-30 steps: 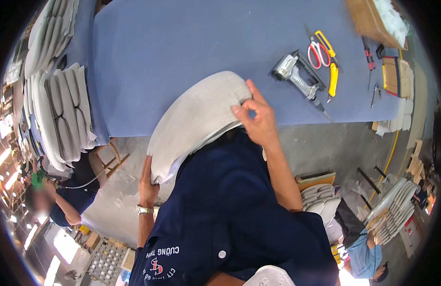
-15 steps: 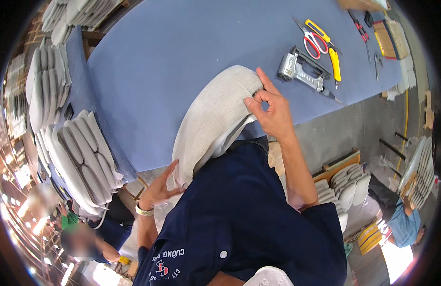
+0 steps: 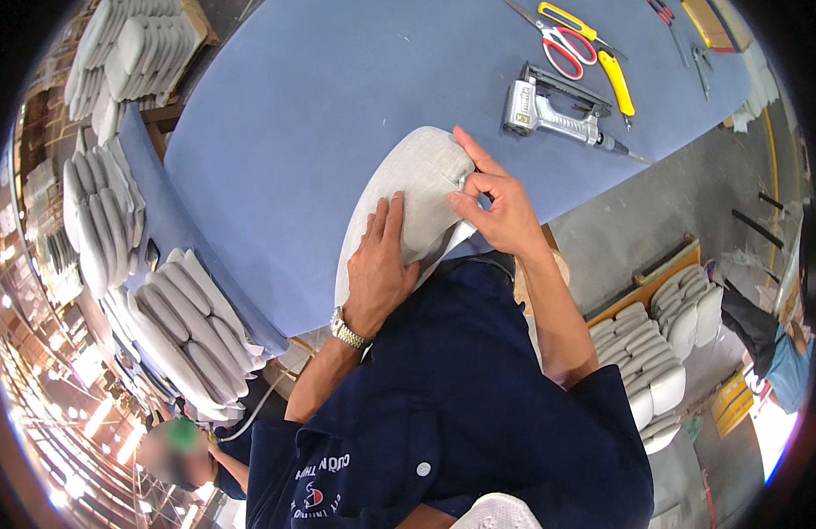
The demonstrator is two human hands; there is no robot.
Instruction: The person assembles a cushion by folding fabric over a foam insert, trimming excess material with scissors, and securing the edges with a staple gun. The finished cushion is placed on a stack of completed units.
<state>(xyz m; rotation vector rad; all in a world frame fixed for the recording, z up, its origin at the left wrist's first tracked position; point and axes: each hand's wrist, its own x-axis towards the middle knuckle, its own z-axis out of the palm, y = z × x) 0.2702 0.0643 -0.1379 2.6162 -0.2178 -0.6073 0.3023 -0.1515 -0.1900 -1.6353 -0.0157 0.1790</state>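
Observation:
A curved, padded piece covered in light grey fabric (image 3: 417, 163) stands tilted at the near edge of the blue-covered table, against my body. My left hand (image 3: 381, 260) lies flat on its fabric face, fingers stretched out and pressed together, a metal watch on the wrist. At the upper right end, my right hand (image 3: 496, 201) grips the rim of the piece, thumb and fingers pinching the fabric edge. The underside of the piece is mostly hidden from view.
On the blue table (image 3: 276, 132) lie a silver staple gun (image 3: 549, 110), red-handled scissors (image 3: 567, 51), a yellow cutter (image 3: 617, 84) and pliers (image 3: 701, 70). Stacked grey cushions (image 3: 192, 331) stand at the left, more cushions (image 3: 641, 353) at the right. A co-worker (image 3: 192, 454) is at lower left.
My left hand has moved from the lower end of the padded piece up onto its face. My right hand keeps its grip at the upper end. The view has shifted slightly.

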